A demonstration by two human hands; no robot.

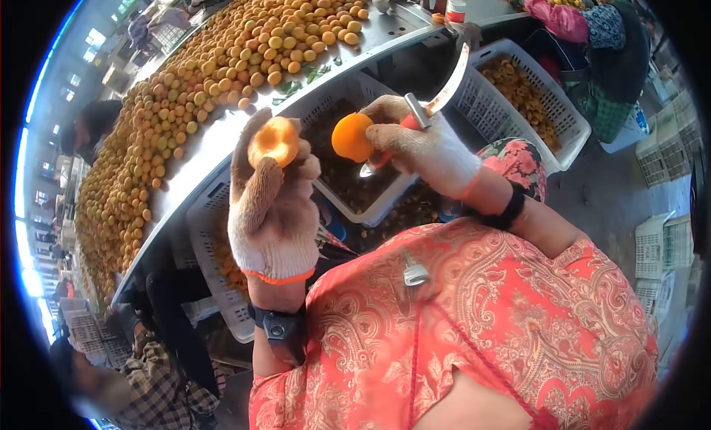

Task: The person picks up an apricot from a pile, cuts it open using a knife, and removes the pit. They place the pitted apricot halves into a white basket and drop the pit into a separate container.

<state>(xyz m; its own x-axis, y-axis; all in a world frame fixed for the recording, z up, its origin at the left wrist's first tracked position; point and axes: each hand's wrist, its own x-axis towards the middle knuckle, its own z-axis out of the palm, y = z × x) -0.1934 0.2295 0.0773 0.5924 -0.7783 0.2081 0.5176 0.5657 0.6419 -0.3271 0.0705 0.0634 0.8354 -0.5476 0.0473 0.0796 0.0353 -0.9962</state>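
Observation:
My left hand [272, 189], in a brown-stained white glove, holds a cut apricot half [274, 141] between thumb and fingers, its hollow inner side facing up. My right hand [422, 145], gloved too, grips an orange apricot piece [352, 137] by its right side, smooth skin showing. A small red-handled knife [379, 162] is also in my right hand, its short blade tip pointing down below the fruit. The two pieces are apart. Both hands are above a white crate [370, 211] with dark contents that I cannot make out.
Many whole apricots [222, 60] lie heaped on a metal table [189, 163]. A curved metal strip [452, 78] rises beyond my right hand. A crate of fruit pieces [566, 134] stands at the right, another crate [215, 260] below my left hand. People work at both sides.

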